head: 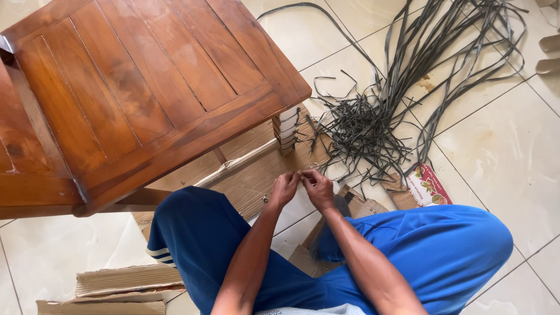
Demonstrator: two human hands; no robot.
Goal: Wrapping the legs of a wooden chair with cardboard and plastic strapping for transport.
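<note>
My left hand (pixel 284 188) and my right hand (pixel 319 188) meet fingertip to fingertip just in front of my knees, above flattened cardboard (pixel 256 175). Both pinch something small between them; it is too small to name. A wooden chair (pixel 134 93) stands at the left, and its near leg (pixel 286 129) is wrapped in white strips, a short way beyond my hands. A tangled pile of dark grey flat strips (pixel 367 125) lies on the tiled floor to the right of that leg, with long strands running toward the top right.
I sit on the tiled floor (pixel 501 157) in blue trousers (pixel 443 245), knees spread. More cardboard pieces (pixel 116 289) lie at the lower left. A small printed carton (pixel 429 186) sits beside my right knee. Cardboard tubes (pixel 548 52) lie at the right edge.
</note>
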